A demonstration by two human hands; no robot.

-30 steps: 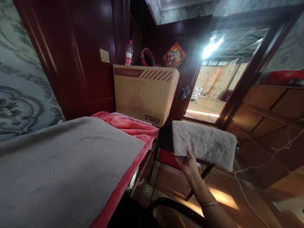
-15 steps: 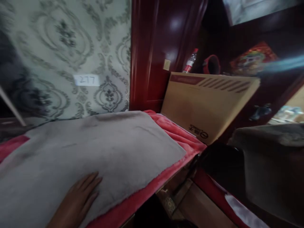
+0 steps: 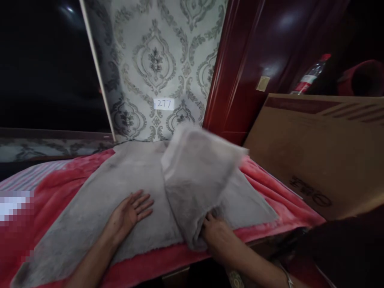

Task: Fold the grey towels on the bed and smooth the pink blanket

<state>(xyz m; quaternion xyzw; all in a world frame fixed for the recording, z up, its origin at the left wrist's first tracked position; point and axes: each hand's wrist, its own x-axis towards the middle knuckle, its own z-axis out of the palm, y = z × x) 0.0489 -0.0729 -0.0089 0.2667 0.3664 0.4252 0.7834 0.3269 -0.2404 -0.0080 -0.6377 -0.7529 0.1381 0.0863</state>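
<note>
Hands: I count two, both mine. My left hand [image 3: 130, 212] lies flat with fingers spread, released, on the spread grey cloth [image 3: 120, 200]. My right hand [image 3: 217, 236] is clenched on the lower edge of the folded grey cloth [image 3: 196, 176].
Cloths: two grey ones. The spread one covers the red blanket [image 3: 45, 192] on the table; the folded one rises from my right hand, leaning over the spread one's right half.
Other things: one cardboard box [image 3: 324, 156] at the right, one bottle [image 3: 310, 74] behind it, one paper label [image 3: 163, 104] reading 277 on the patterned wall.
Change: a second ago my right hand held the folded cloth out over a chair; now it is above the table. Half a second ago my left hand was already flat on the spread cloth.
Hard to see: the folded cloth's top is motion-blurred; my right fingertips are hidden beneath it; the box is cut off at the right edge.
</note>
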